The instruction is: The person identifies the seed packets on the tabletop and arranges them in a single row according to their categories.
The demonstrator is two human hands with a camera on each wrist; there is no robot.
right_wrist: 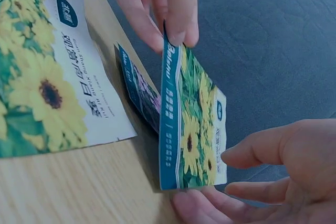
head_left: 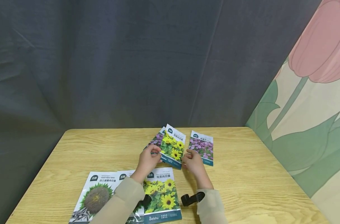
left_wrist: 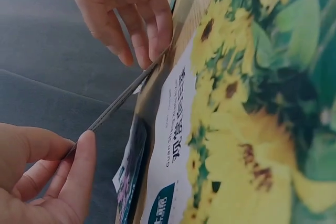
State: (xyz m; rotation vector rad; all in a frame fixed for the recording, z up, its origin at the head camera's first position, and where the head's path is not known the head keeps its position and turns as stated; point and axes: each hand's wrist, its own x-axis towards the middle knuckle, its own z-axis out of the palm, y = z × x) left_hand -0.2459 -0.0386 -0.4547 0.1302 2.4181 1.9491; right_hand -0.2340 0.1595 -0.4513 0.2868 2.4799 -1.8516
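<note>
A small seed packet with yellow flowers is tilted up off the table. My left hand pinches its lower left corner between thumb and fingers, as the right wrist view also shows. Beside the packet's right edge is my right hand, its thumb and fingers spread loosely around that edge without a grip. A small purple-flower packet lies partly hidden behind the held one. Another purple-flower packet lies just beyond the right hand.
Larger packets lie along the near side of the wooden table: one with yellow flowers, one with a sunflower head, and one between them partly covered by the left forearm. A dark curtain hangs behind the table.
</note>
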